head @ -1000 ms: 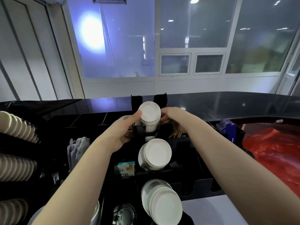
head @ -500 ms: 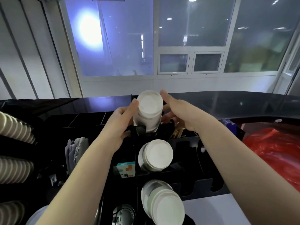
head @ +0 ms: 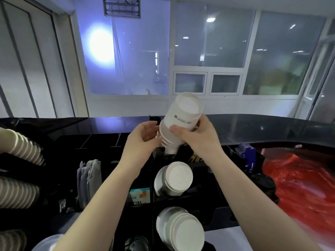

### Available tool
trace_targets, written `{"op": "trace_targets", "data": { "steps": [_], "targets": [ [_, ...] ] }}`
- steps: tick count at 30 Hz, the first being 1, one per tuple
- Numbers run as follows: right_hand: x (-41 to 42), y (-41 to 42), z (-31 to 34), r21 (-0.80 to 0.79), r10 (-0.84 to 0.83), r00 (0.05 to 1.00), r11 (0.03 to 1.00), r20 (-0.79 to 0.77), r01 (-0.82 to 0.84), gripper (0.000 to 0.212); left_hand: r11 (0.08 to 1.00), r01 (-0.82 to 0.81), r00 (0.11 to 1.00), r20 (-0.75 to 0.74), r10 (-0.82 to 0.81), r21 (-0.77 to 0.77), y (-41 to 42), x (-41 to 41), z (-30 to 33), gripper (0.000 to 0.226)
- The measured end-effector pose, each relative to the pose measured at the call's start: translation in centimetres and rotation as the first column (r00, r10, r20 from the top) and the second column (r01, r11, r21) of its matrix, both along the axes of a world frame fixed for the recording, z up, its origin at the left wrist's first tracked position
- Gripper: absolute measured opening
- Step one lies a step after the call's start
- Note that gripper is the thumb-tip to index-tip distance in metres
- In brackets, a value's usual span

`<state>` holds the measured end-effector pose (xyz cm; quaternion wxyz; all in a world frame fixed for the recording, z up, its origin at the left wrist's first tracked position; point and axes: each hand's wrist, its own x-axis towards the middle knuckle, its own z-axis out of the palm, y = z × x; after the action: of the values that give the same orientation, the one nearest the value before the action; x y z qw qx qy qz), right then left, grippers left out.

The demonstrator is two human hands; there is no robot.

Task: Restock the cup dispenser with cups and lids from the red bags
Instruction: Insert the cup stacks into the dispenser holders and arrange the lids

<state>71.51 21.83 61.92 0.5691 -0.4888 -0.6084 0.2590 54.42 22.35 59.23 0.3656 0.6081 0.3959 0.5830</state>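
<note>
Stack of cups (head: 179,124) lifted, tilted out of top dispenser slot (head: 164,154) | right hand (head: 197,136) grips it, left hand (head: 143,140) relaxed, fingers touching | reseating likely needed

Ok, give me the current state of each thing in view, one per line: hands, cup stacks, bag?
Stack of white paper cups: tilted, lower end in the top dispenser slot.
Right hand: gripping that stack.
Left hand: open, fingers against the stack.
Middle slot's white cup stack: seated.
Bottom slot's white cup stack: seated.
Red plastic bag: crumpled on the counter.
</note>
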Motion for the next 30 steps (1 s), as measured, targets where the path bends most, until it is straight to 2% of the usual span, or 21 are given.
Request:
{"op": "trace_targets", "data": {
  "steps": [3,7,12,16,25,30],
  "targets": [
    [-0.3,-0.3,-0.1,0.030,-0.021,0.998,0.999,-0.064,0.023,0.077,0.989,0.009,0.983,-0.181,0.018,0.148,-0.4,0.7,-0.4,0.061],
    [-0.8,-0.5,-0.1,0.067,-0.014,0.998,0.998,-0.061,0.018,0.060,0.969,0.000,0.947,-0.313,0.080,0.246,0.3,1.5,-0.3,0.069],
    [-0.9,-1.0,0.5,0.105,-0.005,0.999,0.994,-0.032,0.008,0.059,0.953,-0.109,0.915,-0.347,0.208,0.283,1.3,2.0,0.2,0.073],
    [-0.6,-0.9,0.2,0.112,-0.012,1.000,0.994,-0.027,0.015,0.063,0.961,-0.141,0.909,-0.355,0.221,0.237,1.5,2.2,-0.2,0.073],
    [0.3,-0.2,0.7,0.172,-0.018,0.990,0.985,0.143,-0.007,0.065,0.947,-0.224,0.875,-0.379,0.300,0.231,1.4,2.2,-0.1,0.076],
    [0.3,0.0,1.2,0.164,0.015,0.976,0.985,0.217,-0.052,0.080,0.952,-0.181,0.915,-0.312,0.254,0.246,1.6,2.3,-0.4,0.072]
  ]
}}
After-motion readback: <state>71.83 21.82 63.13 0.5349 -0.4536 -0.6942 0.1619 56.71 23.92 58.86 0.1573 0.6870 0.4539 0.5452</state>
